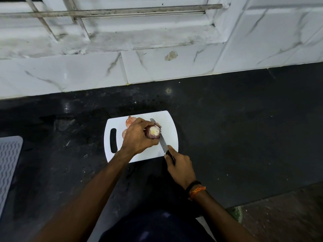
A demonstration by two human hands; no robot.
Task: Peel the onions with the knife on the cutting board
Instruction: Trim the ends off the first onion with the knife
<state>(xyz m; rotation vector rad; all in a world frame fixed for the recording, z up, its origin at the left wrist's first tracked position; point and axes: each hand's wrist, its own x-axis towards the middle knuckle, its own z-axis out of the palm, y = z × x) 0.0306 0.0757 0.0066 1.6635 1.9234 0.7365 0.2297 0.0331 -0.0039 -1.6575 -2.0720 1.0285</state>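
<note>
Onion (pixel 153 132), firm, light, skin likely slick: left hand (pixel 138 137) curls round its body above the cutting board (pixel 167 123) mid-counter (pixel 227 119), cut end exposed; right hand (pixel 180 165) grips the knife (pixel 162 141) handle, blade beside onion; hold the body, away from blade

Cutting board (pixel 170 130) on the counter (pixel 227 128) — peels (pixel 130 121) on it (mat (pixel 8 163) far left).

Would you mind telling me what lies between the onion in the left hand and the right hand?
In the head view, the steel knife blade spans from the red onion to the right hand, over the white plastic cutting board.
</note>
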